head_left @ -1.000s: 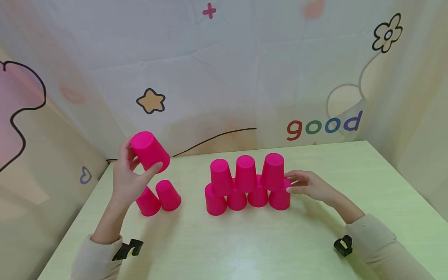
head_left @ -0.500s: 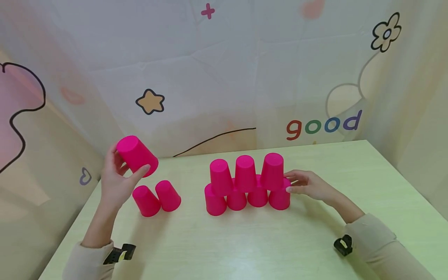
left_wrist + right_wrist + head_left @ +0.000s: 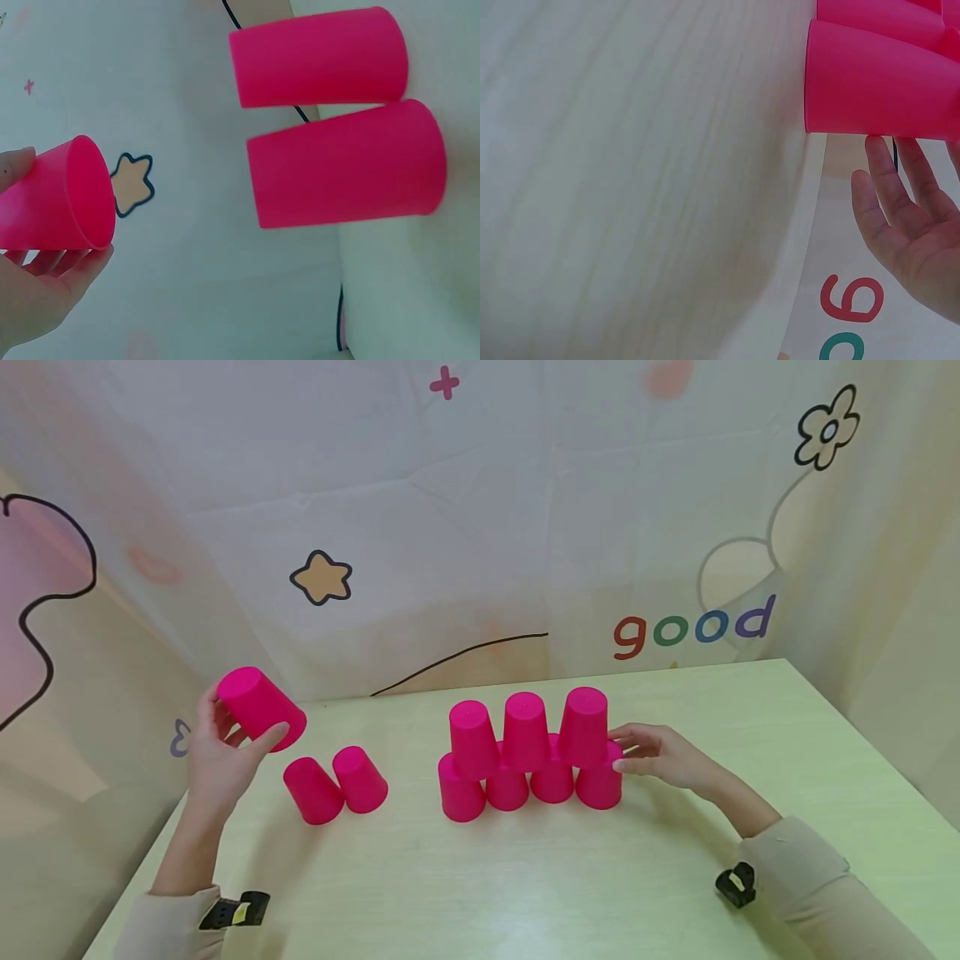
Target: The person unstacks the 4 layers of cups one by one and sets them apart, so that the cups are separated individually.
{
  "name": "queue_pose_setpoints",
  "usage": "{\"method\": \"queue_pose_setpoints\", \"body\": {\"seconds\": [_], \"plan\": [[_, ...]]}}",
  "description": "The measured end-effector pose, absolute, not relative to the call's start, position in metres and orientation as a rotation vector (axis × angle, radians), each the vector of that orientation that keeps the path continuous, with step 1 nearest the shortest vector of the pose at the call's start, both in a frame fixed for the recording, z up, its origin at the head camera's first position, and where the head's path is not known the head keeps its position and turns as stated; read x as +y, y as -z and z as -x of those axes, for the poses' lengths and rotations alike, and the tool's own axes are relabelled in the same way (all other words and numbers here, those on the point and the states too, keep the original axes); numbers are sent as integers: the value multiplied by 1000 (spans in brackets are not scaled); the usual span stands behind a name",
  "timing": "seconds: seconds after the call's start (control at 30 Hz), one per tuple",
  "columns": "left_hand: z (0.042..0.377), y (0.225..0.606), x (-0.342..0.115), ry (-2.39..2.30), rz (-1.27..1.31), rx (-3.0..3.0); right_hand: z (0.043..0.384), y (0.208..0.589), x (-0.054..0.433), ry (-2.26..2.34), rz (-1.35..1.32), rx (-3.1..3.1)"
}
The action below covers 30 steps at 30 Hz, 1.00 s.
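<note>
My left hand [image 3: 221, 768] grips a pink cup [image 3: 258, 706] in the air, upside down and tilted, thumb on one side and fingers on the other; the left wrist view shows its open rim. Below and to the right of it, two pink cups [image 3: 313, 791] stand upside down side by side on the table. My right hand [image 3: 667, 760], fingers loosely extended, is at the right end of a two-level cup stack. Its fingertips are at the end bottom cup [image 3: 600, 785]. Three cups [image 3: 527, 732] form the upper level, resting on a row of several below.
The pale table [image 3: 480, 885] ends at a patterned cloth backdrop [image 3: 450, 527] behind the cups. A gap of bare table lies between the two standing cups and the stack. Black wrist straps [image 3: 236, 910] sit on both sleeves.
My left hand has carried its cup left and slightly down, away from the stack. The right hand and the stacked cups stay where they were.
</note>
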State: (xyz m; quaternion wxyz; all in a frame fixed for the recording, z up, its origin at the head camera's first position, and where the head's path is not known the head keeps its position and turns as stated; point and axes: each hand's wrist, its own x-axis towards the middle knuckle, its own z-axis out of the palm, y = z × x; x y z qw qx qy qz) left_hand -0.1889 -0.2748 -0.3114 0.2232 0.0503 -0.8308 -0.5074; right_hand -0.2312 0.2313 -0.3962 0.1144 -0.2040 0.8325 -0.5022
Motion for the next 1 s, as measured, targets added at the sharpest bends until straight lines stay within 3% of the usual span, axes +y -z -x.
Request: {"method": "queue_pose_setpoints", "body": {"seconds": [0.47,0.8,0.93,1.0], "plan": [[193,340,-306,1440,-270,-2266,231,395,231,1480,588,2429],[228,414,-378,1348,-271,-2331,230,395,231,1482,583,2426],[226,421,-383,1299,-296,-2389,231,395,231,1474,587,2431],[213,402,-367,1298,-329,-2435,231,395,231,1470,590,2433]]}}
